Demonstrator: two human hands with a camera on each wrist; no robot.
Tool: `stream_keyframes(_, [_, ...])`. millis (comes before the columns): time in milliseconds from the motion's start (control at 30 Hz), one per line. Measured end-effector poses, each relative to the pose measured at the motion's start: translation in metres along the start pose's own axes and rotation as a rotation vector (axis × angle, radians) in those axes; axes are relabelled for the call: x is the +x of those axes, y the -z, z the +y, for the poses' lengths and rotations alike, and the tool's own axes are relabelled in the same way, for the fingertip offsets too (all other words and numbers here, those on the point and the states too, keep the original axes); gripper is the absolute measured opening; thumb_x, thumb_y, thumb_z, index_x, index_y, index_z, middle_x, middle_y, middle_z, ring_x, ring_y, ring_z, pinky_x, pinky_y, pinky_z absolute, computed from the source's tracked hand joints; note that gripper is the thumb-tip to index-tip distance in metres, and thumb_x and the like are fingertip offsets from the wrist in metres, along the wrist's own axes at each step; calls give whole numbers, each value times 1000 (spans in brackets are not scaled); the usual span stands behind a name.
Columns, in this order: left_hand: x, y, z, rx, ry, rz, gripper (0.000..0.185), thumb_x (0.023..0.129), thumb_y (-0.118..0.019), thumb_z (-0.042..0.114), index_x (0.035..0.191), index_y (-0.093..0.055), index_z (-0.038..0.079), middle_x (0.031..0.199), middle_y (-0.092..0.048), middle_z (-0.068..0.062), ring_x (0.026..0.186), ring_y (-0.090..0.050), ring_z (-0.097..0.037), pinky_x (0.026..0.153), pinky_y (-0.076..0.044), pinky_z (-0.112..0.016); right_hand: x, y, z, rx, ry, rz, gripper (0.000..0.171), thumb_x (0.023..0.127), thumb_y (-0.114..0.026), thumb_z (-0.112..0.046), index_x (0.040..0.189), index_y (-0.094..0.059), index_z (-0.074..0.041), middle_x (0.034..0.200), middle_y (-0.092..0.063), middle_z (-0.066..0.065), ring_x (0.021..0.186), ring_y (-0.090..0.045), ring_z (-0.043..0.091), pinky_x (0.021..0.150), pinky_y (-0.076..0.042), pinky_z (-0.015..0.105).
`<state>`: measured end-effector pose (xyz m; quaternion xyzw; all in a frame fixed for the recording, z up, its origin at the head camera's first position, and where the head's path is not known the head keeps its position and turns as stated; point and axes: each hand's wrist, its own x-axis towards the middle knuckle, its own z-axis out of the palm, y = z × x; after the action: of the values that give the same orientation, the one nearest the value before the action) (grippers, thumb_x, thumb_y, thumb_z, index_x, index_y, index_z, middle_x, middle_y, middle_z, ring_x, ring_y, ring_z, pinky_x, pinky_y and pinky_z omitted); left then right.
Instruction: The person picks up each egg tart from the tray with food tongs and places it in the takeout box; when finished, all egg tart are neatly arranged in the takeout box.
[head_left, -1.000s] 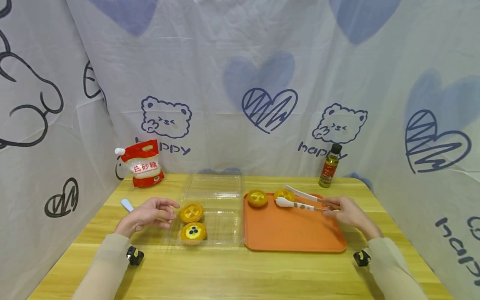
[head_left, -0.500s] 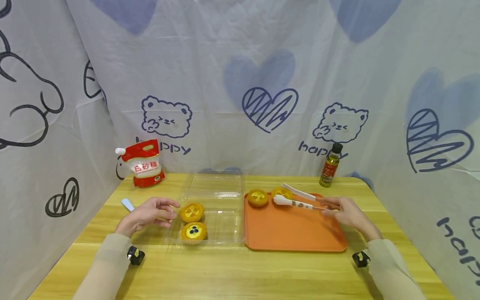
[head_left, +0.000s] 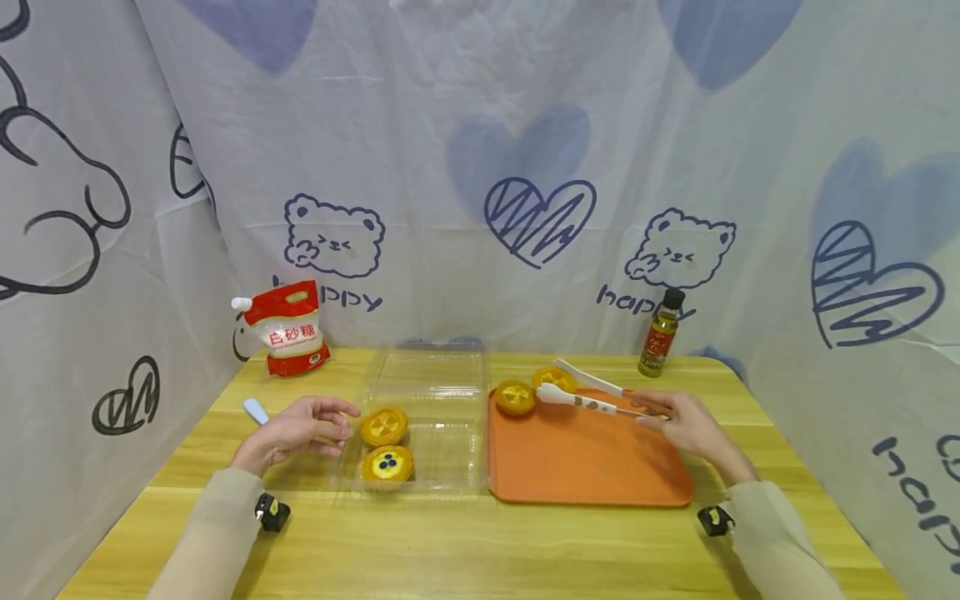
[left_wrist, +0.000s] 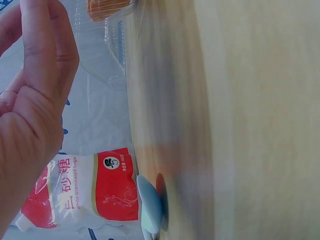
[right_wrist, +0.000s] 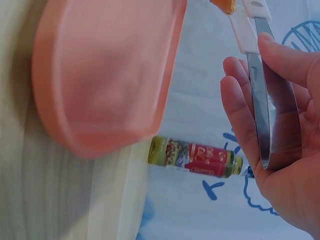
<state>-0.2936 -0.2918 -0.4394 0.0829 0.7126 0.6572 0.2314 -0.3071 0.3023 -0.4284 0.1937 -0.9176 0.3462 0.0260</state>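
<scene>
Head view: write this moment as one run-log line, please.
Right hand: holds white-tipped metal tongs around round golden tart | Left hand: empty, beside clear plastic box containing two tarts | Orange rectangular tray: another tart

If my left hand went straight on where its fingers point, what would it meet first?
Likely the clear container, then the farther tart inside it, though height above them is unclear.
</scene>
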Motion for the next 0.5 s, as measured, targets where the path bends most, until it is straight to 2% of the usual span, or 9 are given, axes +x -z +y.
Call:
stream_keyframes(233, [3, 1, -1, 2, -6, -11, 53, 82, -64, 2, 126, -38, -11, 90, -58, -13, 76, -62, -24, 74, -54, -44, 3, -5, -13, -7, 18, 10, 39, 85, -63, -18, 123, -57, -13, 115, -61, 9, 97, -60, 22, 78, -53, 34])
stream_keyframes(367, [3, 1, 0, 7, -17, -12, 54, 82, -64, 3, 126, -37, -12, 91, -59, -14, 76, -62, -25, 73, -54, -44, 6, -8, -21, -21, 44, 26, 38, 85, -64, -18, 122, -58, -12, 112, -62, 6, 94, -60, 21, 75, -53, 34])
stream_keyframes(500, [2, 0, -1, 9, -13, -11, 54, 82, -65, 3, 126, -38, -12, 92, -59, -15, 78, -62, -28, 73, -54, -44, 7, -13, -28, -1, 56, 10, 37, 85, -63, -18, 122, -58, -12, 109, -63, 3, 93, -61, 19, 72, -53, 30])
